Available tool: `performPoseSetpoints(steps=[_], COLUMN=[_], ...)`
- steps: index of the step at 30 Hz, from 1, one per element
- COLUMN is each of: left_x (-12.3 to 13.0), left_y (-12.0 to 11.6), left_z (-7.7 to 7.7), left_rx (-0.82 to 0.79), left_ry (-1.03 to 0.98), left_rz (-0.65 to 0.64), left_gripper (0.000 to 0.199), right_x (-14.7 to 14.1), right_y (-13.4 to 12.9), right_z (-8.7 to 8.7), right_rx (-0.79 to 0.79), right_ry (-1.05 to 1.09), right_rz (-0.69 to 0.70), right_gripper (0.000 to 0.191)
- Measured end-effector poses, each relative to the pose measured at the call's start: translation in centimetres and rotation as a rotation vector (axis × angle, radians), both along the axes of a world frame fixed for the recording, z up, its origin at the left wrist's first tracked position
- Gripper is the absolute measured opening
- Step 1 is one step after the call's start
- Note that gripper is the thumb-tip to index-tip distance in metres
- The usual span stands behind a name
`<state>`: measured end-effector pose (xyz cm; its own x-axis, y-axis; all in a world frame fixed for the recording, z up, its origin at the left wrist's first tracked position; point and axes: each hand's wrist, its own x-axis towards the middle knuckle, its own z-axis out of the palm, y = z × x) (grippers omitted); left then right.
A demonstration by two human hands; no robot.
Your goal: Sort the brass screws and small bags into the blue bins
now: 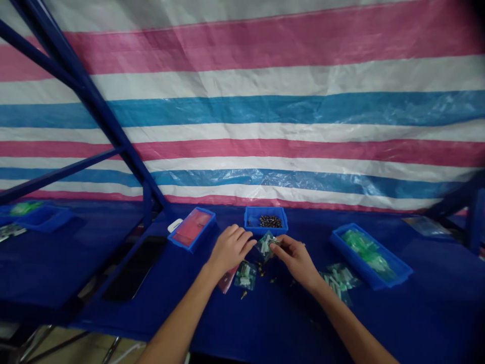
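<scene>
My right hand (296,259) pinches a small clear plastic bag (266,244) between thumb and fingers; pale, stick-like pieces show inside it. My left hand (232,248) is to the left of this bag, fingers bent a little and thumb apart, with nothing visible in its grasp. Under the left wrist lies a pink packet (228,279), partly covered. Beside it is a second clear bag (245,275) with similar pale pieces. Several small brass-coloured parts (260,268) are scattered on the blue table between my hands.
Behind my hands stands a blue bin (265,209) of small dark metal parts. A bin of pink packets (194,227) is at left, a bin of green bags (369,255) at right. More filled bags (339,280) lie near my right forearm. A black phone-like slab (135,268) lies left.
</scene>
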<state>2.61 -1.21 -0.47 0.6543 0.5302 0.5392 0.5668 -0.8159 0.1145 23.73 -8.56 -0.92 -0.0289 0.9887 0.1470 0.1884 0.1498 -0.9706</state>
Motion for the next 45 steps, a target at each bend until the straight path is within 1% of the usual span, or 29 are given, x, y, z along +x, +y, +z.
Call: performPoseSetpoints(steps=[3, 5, 9, 11, 15, 18, 19, 21, 22, 23, 25, 26, 28, 30, 32, 33, 35, 38, 42, 43, 45], left_x=[-2.0, -3.3, -4.7, -4.7, -3.8, -2.8, -2.4, -1.9, -1.7, -1.5, -1.2, -1.1, -0.9, -0.7, -0.5, -0.4, -0.2, -0.1, 0.1, 0.2, 0.2], left_y=[1.4, 2.1, 2.9, 2.9, 2.5, 1.9, 1.6, 1.0, 0.8, 0.5, 0.1, -0.1, -0.3, -0.4, -0.4, -0.4, -0.4, -0.4, -0.4, -0.4, -0.5], left_z=[0.2, 0.2, -0.3, -0.5, -1.0, -1.1, -1.1, -1.2, -1.3, -1.4, -1.5, -1.5, -1.5, -1.5, -1.4, -1.4, -1.4, -1.5, -1.8, -1.8, -1.9], left_rx=[0.109, 0.169, 0.254, 0.262, 0.226, 0.169, 0.143, 0.113, 0.105, 0.098, 0.082, 0.075, 0.064, 0.058, 0.053, 0.048, 0.035, -0.008, -0.153, -0.179, -0.197], left_ry=[-0.067, -0.102, -0.12, -0.141, -0.154, -0.131, -0.118, -0.1, -0.095, -0.093, -0.091, -0.092, -0.097, -0.105, -0.114, -0.117, -0.116, -0.124, -0.205, -0.22, -0.237], left_rz=[0.152, 0.246, 0.364, 0.376, 0.314, 0.264, 0.255, 0.267, 0.272, 0.275, 0.27, 0.264, 0.248, 0.235, 0.229, 0.229, 0.226, 0.222, 0.19, 0.183, 0.177], left_gripper=[0.024, 0.023, 0.028, 0.031, 0.037, 0.033, 0.032, 0.032, 0.032, 0.032, 0.033, 0.034, 0.036, 0.038, 0.039, 0.04, 0.041, 0.043, 0.047, 0.047, 0.049], right_x=[0.0, -0.1, -0.7, -1.1, -1.8, -1.2, -0.6, 1.2, 2.4, 3.9, 7.3, 9.2, 12.9, 15.9, 18.0, 18.6, 19.1, 19.0, 18.8, 18.9, 19.1], right_y=[-0.3, -0.3, -0.3, -0.4, -1.1, -1.3, -1.3, -1.1, -1.1, -1.0, -1.3, -1.6, -2.8, -4.1, -5.1, -5.3, -5.3, -4.4, -3.5, -3.4, -3.4], right_z=[-0.1, -0.2, -0.3, -0.4, -0.2, 0.4, 0.7, 1.5, 1.9, 2.3, 3.0, 3.2, 3.5, 3.5, 3.4, 3.3, 2.9, 2.0, 0.4, 0.1, -0.2], right_rx=[-0.019, -0.016, -0.016, -0.023, -0.009, 0.043, 0.072, 0.15, 0.205, 0.265, 0.386, 0.42, 0.414, 0.396, 0.372, 0.361, 0.344, 0.296, 0.193, 0.177, 0.162], right_ry=[0.005, 0.031, 0.129, 0.121, -0.017, -0.112, -0.137, -0.208, -0.279, -0.383, -0.612, -0.69, -0.734, -0.707, -0.678, -0.676, -0.697, -0.75, -0.825, -0.843, -0.875], right_rz=[-0.043, -0.047, -0.003, 0.027, 0.062, 0.019, -0.031, -0.187, -0.325, -0.492, -0.819, -0.958, -1.151, -1.32, -1.412, -1.415, -1.353, -1.167, -0.862, -0.813, -0.759], right_gripper=[0.031, 0.031, 0.029, 0.029, 0.026, 0.027, 0.028, 0.031, 0.033, 0.034, 0.032, 0.032, 0.036, 0.038, 0.04, 0.039, 0.037, 0.03, 0.014, 0.012, 0.013])
